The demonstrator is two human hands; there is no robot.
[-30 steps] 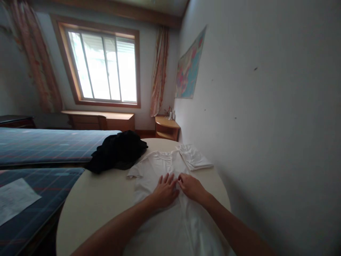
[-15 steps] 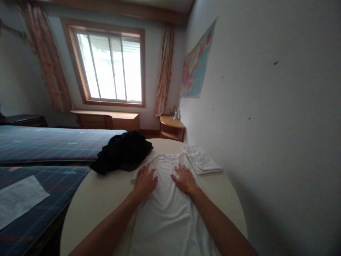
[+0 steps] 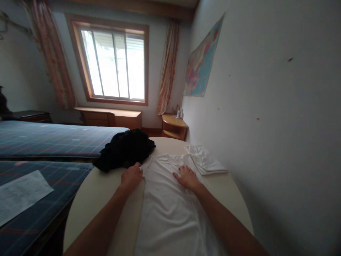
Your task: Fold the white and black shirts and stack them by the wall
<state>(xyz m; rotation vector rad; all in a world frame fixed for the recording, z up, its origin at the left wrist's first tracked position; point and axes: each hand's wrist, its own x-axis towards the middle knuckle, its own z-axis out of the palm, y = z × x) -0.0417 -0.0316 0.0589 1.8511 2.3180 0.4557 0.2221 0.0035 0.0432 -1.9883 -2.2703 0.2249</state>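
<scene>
A white T-shirt (image 3: pixel 167 202) lies spread over the round table, its neckline at the far side and its lower part running toward me. At the shirt's left edge, near the sleeve, my left hand (image 3: pixel 132 176) has its fingers curled closed on the fabric. My right hand (image 3: pixel 187 177) rests open on the upper right of the shirt, palm down with fingers stretched out. Soft wrinkles cross the shirt between and below my hands.
A black heap of clothing (image 3: pixel 126 149) sits at the table's far left. Folded white cloth (image 3: pixel 206 161) lies at the far right. The cream tabletop (image 3: pixel 90 202) stands between a plaid mattress (image 3: pixel 64 174) with a paper sheet (image 3: pixel 23 195) and the wall (image 3: pixel 279 153).
My left hand has moved left from lying open on the shirt to its edge, where the fingers have closed. My right hand stays on the shirt. The view has shifted slightly.
</scene>
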